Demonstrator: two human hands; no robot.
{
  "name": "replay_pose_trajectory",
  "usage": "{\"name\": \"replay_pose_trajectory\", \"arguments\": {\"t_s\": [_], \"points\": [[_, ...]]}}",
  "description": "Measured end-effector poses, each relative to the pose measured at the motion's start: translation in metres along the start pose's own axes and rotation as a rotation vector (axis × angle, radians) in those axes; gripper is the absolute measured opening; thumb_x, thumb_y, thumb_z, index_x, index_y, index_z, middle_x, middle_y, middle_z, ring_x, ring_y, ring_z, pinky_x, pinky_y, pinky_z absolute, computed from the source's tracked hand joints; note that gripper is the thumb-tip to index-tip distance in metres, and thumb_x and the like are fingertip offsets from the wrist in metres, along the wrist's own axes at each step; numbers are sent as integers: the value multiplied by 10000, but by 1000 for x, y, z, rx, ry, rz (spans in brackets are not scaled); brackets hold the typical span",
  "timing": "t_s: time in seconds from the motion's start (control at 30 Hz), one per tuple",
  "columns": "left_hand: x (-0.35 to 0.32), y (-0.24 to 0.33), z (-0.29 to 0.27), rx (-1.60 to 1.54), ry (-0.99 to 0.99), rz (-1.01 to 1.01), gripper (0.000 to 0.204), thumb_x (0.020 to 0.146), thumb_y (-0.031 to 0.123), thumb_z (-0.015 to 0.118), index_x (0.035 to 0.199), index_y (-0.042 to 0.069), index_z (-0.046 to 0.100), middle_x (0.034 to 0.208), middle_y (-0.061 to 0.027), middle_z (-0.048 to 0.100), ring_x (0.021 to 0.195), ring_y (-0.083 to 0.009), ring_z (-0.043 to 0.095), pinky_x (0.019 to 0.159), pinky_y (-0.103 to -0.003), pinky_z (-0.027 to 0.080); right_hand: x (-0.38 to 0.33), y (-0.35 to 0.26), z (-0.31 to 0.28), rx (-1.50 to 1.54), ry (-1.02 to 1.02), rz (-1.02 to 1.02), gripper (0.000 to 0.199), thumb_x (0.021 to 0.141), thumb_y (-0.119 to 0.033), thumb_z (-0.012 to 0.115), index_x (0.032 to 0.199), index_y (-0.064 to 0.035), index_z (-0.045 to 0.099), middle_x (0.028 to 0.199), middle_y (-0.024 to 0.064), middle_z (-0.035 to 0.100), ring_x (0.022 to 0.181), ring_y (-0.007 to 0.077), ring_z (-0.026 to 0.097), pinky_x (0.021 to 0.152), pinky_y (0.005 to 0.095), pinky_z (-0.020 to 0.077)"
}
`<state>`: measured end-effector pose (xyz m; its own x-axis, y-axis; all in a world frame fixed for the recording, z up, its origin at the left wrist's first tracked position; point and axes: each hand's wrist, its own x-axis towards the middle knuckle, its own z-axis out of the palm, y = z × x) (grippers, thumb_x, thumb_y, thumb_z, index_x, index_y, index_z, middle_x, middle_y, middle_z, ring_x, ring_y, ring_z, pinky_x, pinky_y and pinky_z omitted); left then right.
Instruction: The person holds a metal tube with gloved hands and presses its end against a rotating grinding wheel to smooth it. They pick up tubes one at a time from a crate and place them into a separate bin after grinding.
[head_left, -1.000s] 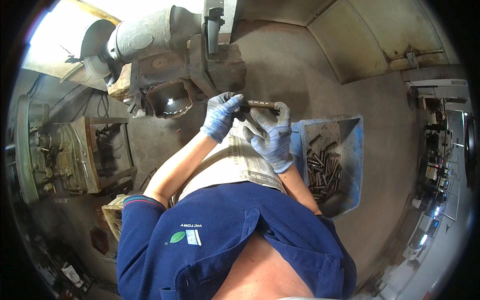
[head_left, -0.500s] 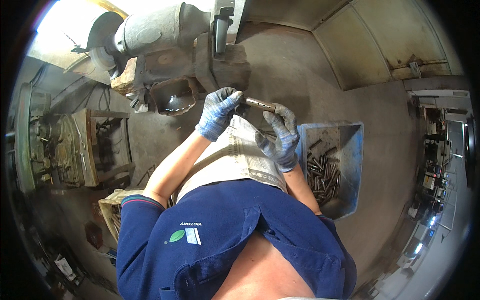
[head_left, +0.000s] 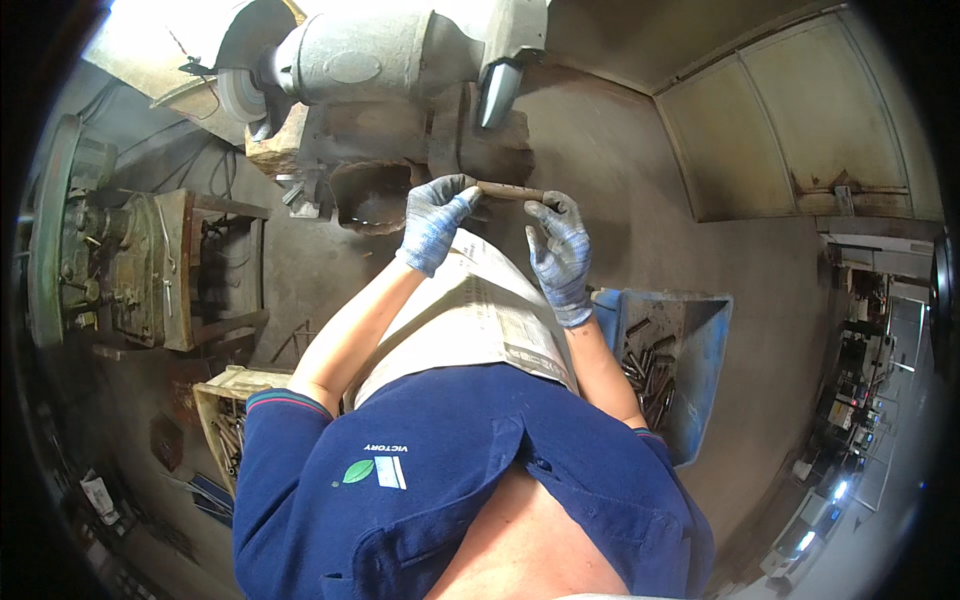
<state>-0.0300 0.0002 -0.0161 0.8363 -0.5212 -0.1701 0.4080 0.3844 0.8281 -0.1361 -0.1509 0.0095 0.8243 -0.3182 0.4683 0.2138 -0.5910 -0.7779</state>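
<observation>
A short metal tube (head_left: 511, 191) lies nearly level between my two gloved hands. Small holes show along its upper edge. My left hand (head_left: 436, 226) is closed on the left end, its thumb pressed to the near side. At the other end, my right hand (head_left: 561, 256) grips the tube with its fingertips, the thumb held apart below. Both gloves are blue and grey, darkened at the fingers. Just beyond the hands stands a bench grinder (head_left: 365, 60), with a pale wheel (head_left: 240, 95) on its left side.
A blue bin (head_left: 712, 350) with many similar metal tubes (head_left: 652, 375) stands at my right. At my left is a yellowish crate (head_left: 215, 400) of metal parts. A dark container (head_left: 372, 200) sits below the grinder. A greenish machine (head_left: 130, 265) stands farther left.
The tube has turned, so its row of holes has moved from the near face to the upper edge. My right hand has turned more upright. The view has shifted, moving the grinder rightward.
</observation>
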Motion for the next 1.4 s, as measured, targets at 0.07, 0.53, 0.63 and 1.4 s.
{"name": "replay_pose_trajectory", "arguments": {"t_s": [0.07,0.53,0.63,1.4], "points": [[9,3,-6,-50,49,-47,137,847,51,615,938,-51,620,824,-89,651,683,-137,625,640,-262,538,11,4,11,-72,6,-47,284,748,21,656,1028,-27,655,1097,128,575,1048,254,553,887,315,455],[80,8,-32,82,162,-71,68,836,42,617,826,-22,636,739,-64,630,605,-134,600,556,-261,520,51,62,69,-85,85,32,163,759,25,668,922,19,666,1004,141,622,988,240,591,840,280,476],[93,0,-37,90,153,-67,69,840,35,608,825,-27,637,740,-67,629,591,-138,597,558,-261,517,59,62,70,167,106,253,162,770,23,663,932,29,661,1012,129,623,993,218,590,840,269,475],[117,-2,-41,7,274,-146,69,846,49,593,813,-2,626,680,-83,642,549,-143,595,510,-250,488,73,86,83,215,71,286,141,779,-2,666,920,7,672,889,102,647,852,185,614,754,261,476]]}}
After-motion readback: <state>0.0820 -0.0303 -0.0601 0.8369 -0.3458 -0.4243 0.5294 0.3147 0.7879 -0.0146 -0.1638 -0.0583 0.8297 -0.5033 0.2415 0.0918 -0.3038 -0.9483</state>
